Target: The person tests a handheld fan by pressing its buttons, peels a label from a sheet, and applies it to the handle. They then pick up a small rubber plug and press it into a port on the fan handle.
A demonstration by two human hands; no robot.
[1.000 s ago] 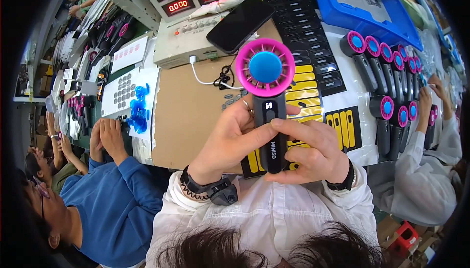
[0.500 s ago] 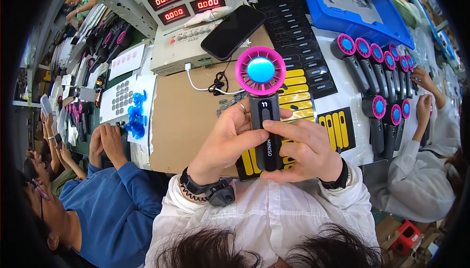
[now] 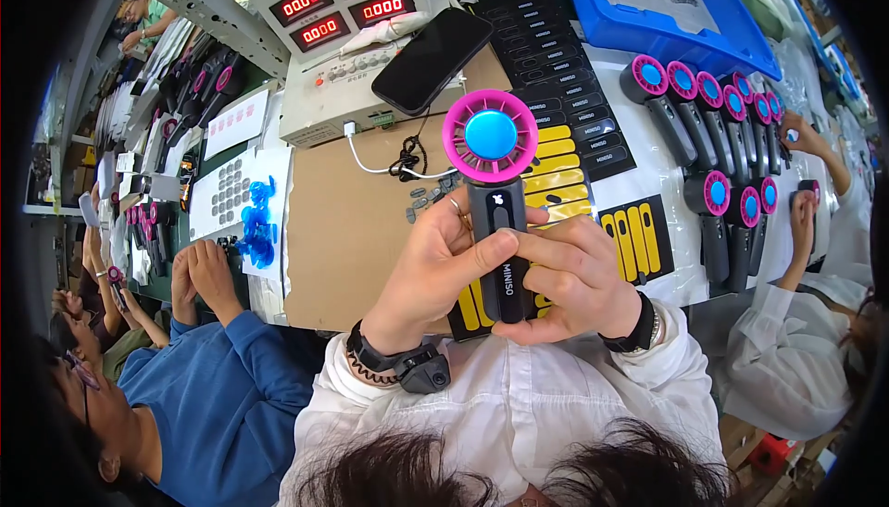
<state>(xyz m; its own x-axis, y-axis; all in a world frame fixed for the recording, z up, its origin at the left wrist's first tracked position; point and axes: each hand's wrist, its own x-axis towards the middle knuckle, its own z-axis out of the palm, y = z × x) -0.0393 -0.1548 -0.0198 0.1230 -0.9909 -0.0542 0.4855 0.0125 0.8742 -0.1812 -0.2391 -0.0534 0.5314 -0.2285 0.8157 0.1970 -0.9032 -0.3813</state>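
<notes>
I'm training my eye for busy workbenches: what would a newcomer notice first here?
Most likely the handheld fan held up in the centre, with its bright pink ring and shiny blue middle on a dark handle. Next, perhaps, the panel of glowing red digits beyond it, up and to the left. Then the rows of similar pink-and-blue fans on the right side of the table, below the big blue tray.

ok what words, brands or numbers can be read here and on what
Wording withheld; locations only:
White lettering: handheld fan
Lit white figure, same fan: unclear
Red digits: display panel
White lettering: black sheets
Small white lettering: fans at right
Print on knobbed box: too small
</notes>
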